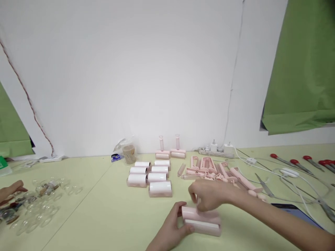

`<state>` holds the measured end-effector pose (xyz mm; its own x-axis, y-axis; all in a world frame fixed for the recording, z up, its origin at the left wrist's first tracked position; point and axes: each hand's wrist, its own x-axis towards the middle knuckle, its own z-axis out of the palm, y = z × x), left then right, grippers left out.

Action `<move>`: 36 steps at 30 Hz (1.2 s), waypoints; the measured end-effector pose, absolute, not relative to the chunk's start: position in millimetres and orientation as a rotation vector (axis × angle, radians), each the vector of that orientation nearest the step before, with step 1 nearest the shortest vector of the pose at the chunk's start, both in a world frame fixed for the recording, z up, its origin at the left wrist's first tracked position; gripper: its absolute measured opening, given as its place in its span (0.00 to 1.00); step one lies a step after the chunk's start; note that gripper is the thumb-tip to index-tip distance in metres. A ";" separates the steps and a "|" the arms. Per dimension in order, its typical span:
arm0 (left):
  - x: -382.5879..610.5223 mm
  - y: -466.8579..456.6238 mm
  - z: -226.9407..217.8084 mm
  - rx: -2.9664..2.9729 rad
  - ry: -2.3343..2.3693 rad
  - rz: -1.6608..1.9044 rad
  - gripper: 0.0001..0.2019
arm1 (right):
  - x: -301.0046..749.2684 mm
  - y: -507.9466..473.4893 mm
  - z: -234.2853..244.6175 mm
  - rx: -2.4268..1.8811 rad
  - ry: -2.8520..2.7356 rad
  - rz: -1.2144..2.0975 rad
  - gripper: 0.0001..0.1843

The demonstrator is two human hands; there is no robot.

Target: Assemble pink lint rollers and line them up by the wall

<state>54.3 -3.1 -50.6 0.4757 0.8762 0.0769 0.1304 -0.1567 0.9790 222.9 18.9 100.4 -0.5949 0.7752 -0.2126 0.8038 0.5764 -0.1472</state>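
Note:
A pink lint roller (pixel 202 223) with a white sheet roll showing along its front lies on the table before me. My left hand (pixel 174 223) is closed round its left end, thumb at the front. Over its top, my right hand (pixel 206 195) is closed in a fist on a short pink handle, mostly hidden by the fingers. Behind my hands lies a pile of loose pink parts (pixel 209 169), with frames, tubes and small pieces. Several white sticky rolls (pixel 160 188) in clear pinkish covers lie in two columns to the left.
Two lint rollers (pixel 178 153) stand handle-up by the wall. Tape (pixel 129 154) sits left of them. A power strip (pixel 213 151), cables, a phone (pixel 295 214) and red-handled tools (pixel 298 165) are on the right. Another person's hand (pixel 10 191) is at far left beside clear round pieces (pixel 39 212).

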 end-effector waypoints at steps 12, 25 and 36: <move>67.4 -2.0 -12.7 1.752 1.096 0.956 0.50 | 257.2 118.3 45.5 1.794 2.824 0.052 0.12; 145.5 32.2 -2.2 1.329 0.710 1.009 0.05 | 253.9 152.3 1.6 1.721 2.886 0.285 0.13; 138.2 30.9 0.5 1.368 0.714 0.945 0.08 | 315.0 127.6 60.9 1.770 2.956 0.120 0.09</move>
<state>138.2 30.9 0.5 0.4705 0.8762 0.1046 -0.1383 -0.0438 0.9894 315.0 127.6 60.9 -0.4388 0.8493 0.2935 0.8704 0.4829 -0.0962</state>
